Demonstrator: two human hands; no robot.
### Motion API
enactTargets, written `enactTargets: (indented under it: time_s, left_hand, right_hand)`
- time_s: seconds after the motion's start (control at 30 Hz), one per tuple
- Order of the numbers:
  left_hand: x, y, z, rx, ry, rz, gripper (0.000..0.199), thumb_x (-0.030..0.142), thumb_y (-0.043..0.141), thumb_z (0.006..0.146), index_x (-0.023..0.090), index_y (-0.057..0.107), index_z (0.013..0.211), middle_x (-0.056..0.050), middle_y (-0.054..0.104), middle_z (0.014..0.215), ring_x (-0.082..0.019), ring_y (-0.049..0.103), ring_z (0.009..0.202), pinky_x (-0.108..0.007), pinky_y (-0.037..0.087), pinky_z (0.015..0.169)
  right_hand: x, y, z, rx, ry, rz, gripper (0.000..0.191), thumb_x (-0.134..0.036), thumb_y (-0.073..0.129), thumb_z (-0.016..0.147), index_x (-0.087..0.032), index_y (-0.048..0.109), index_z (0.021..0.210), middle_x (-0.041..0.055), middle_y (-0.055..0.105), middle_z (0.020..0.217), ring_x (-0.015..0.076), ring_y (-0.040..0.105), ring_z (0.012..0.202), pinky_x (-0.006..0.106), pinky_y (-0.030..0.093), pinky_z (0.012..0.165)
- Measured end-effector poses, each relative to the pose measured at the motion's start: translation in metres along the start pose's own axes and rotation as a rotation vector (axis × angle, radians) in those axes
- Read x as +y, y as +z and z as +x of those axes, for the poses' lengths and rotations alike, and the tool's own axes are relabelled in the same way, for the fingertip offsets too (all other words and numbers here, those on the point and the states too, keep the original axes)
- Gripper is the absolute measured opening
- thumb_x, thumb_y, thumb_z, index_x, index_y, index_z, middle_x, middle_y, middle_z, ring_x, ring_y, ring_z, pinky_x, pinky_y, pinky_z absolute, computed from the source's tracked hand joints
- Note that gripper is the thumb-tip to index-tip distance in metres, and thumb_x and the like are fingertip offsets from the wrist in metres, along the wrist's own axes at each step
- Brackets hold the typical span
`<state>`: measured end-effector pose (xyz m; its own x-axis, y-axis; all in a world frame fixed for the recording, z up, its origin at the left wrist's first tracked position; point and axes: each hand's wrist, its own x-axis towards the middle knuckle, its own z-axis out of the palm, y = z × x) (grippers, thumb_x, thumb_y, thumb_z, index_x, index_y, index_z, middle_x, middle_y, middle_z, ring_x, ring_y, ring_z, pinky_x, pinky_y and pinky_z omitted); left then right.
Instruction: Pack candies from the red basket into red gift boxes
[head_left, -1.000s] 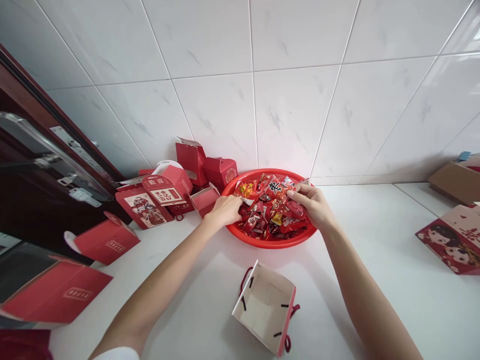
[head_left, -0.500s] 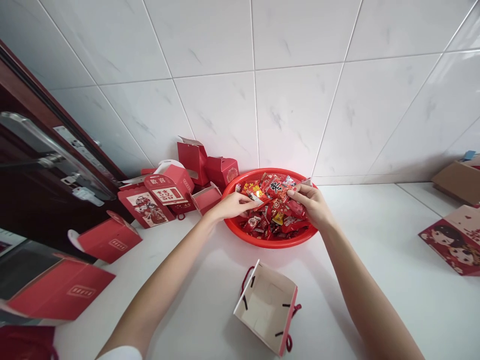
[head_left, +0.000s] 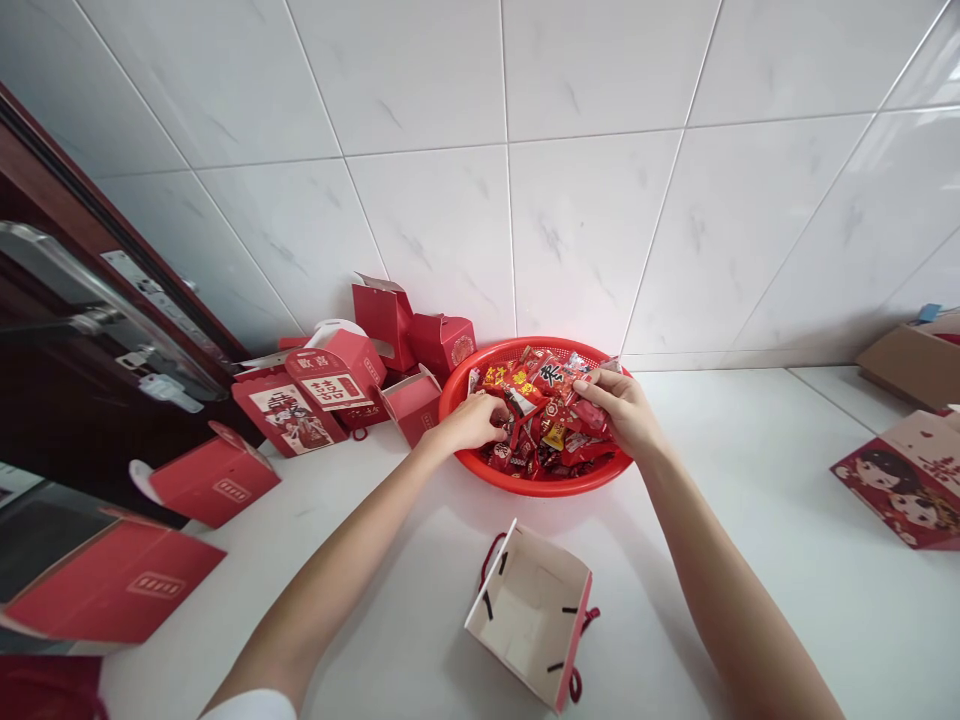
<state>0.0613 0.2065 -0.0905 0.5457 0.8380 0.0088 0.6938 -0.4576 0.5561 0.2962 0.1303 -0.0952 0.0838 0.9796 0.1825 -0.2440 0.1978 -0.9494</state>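
A red plastic basket point(head_left: 540, 488) full of wrapped sweets point(head_left: 555, 436) stands on the white counter near the tiled wall. My right hand point(head_left: 628, 408) is over its right side, thumb and fingers pinched on a red sweet packet point(head_left: 553, 375) with a dark character printed on it. At the left side of the basket, my left hand point(head_left: 475, 420) reaches in among the sweets with its fingers curled; its fingertips are partly hidden, and what they grip cannot be made out. In front of the basket an open gift box point(head_left: 529, 612) shows its pale inside, with dark red cords at two sides.
Several red gift boxes point(head_left: 334, 375) cluster to the left by the wall, with more red boxes point(head_left: 127, 580) nearer me. On the right are a printed box point(head_left: 904, 485) and a brown cardboard box point(head_left: 904, 362). A dark door with a metal handle point(head_left: 112, 300) borders the left.
My left hand has let go of a yellow-lettered packet, which now lies on the pile, and has moved lower into the sweets. My right hand stays on its packet.
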Motion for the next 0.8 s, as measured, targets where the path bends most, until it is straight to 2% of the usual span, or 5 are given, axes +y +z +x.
enactTargets:
  time_s: [0.17, 0.27, 0.47, 0.63, 0.8]
  left_hand:
    - [0.001, -0.002, -0.002, -0.045, -0.005, 0.015, 0.021, 0.025, 0.08, 0.065, 0.022, 0.064, 0.052, -0.002, 0.065, 0.061, -0.027, 0.069, 0.075, -0.036, 0.052, 0.076]
    - [0.003, -0.005, -0.007, -0.051, 0.021, -0.188, 0.019, 0.036, 0.082, 0.069, 0.02, 0.072, 0.064, -0.002, 0.071, 0.068, -0.024, 0.068, 0.073, -0.036, 0.052, 0.075]
    - [0.015, -0.003, -0.021, 0.04, 0.02, -0.765, 0.044, 0.052, 0.088, 0.067, 0.017, 0.077, 0.092, -0.006, 0.078, 0.093, -0.022, 0.07, 0.087, -0.037, 0.055, 0.085]
    - [0.029, 0.0, -0.032, 0.213, -0.038, -0.873, 0.051, 0.05, 0.09, 0.064, 0.018, 0.07, 0.098, 0.0, 0.072, 0.081, -0.017, 0.067, 0.08, -0.031, 0.054, 0.081]
    - [0.035, 0.0, -0.04, 0.306, 0.015, -0.858, 0.044, 0.046, 0.088, 0.067, 0.021, 0.066, 0.096, 0.003, 0.066, 0.075, -0.016, 0.066, 0.079, -0.028, 0.053, 0.078]
  right_hand:
    - [0.0, 0.0, 0.0, 0.012, 0.004, -0.008, 0.051, -0.055, 0.093, 0.063, -0.02, 0.056, 0.062, -0.0044, 0.055, 0.056, 0.0089, 0.043, 0.049, 0.024, 0.037, 0.046]
    - [-0.001, 0.001, 0.0, 0.011, 0.013, 0.002, 0.051, -0.054, 0.093, 0.063, -0.02, 0.055, 0.062, -0.0048, 0.054, 0.054, 0.0084, 0.042, 0.048, 0.024, 0.036, 0.046]
    - [-0.001, 0.001, -0.001, -0.058, 0.018, -0.001, 0.048, -0.054, 0.091, 0.067, -0.021, 0.057, 0.063, -0.0053, 0.052, 0.052, 0.0086, 0.04, 0.046, 0.024, 0.034, 0.045]
    - [-0.001, -0.001, -0.002, -0.097, 0.02, 0.001, 0.043, -0.052, 0.091, 0.068, -0.019, 0.064, 0.069, -0.0056, 0.053, 0.054, 0.0079, 0.041, 0.046, 0.023, 0.035, 0.044]
    - [-0.006, 0.0, -0.003, -0.103, 0.033, 0.047, 0.045, -0.054, 0.094, 0.064, -0.02, 0.065, 0.069, -0.0052, 0.055, 0.055, 0.0088, 0.045, 0.047, 0.024, 0.041, 0.046]
